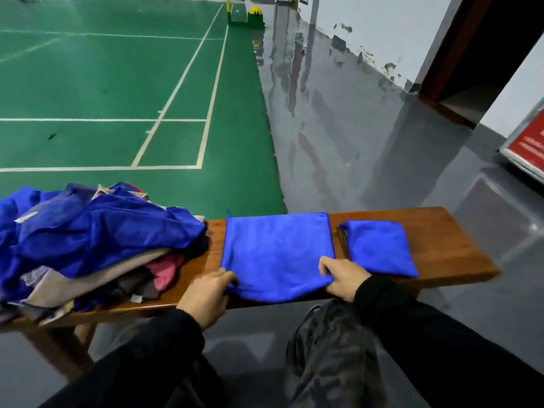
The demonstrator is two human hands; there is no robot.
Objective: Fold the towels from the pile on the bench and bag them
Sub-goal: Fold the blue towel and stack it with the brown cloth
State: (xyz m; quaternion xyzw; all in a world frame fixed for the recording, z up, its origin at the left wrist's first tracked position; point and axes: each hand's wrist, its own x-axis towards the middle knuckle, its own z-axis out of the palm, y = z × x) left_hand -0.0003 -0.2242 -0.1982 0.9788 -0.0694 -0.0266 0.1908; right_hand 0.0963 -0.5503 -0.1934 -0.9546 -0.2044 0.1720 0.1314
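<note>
I observe a blue towel (pixel 276 254) spread flat across the middle of the wooden bench (pixel 447 248), its near edge hanging slightly over the front. The left hand (pixel 206 293) pinches the towel's near-left corner; the right hand (pixel 341 276) grips the near-right corner, fingers curled over the cloth. Just right of it lies a smaller folded blue towel (pixel 379 248), apart from the first. At the bench's left end sits the pile (pixel 88 245) of mixed cloths, blue on top, pink and beige beneath. Beyond the bench, a green court (pixel 117 92) meets grey floor (pixel 353 142).
</note>
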